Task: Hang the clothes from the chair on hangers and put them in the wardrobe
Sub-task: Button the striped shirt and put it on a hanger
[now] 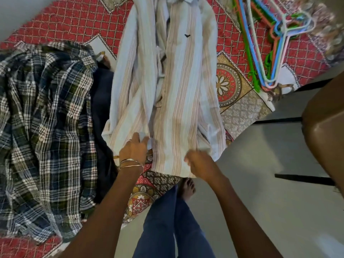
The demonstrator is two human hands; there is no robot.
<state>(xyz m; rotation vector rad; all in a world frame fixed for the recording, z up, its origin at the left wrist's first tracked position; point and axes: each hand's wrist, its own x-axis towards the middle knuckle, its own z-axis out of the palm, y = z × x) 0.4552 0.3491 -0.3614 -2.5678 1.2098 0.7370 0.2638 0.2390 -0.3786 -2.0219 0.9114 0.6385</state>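
A pale blue shirt with tan stripes [175,77] lies spread lengthwise on the red patterned bedspread [70,21]. My left hand [135,148], with bangles at the wrist, rests on the shirt's lower hem with fingers curled onto the cloth. My right hand [198,162] holds the hem a little to the right, fingers curled under the edge. A dark plaid shirt [46,131] lies crumpled to the left. A bundle of coloured plastic hangers [268,43] lies at the upper right of the bed.
A dark navy garment [101,101] lies between the two shirts. A brown chair [327,131] with black legs stands at the right on the grey floor [260,202]. My jeans and bare foot [188,189] are below the bed's edge.
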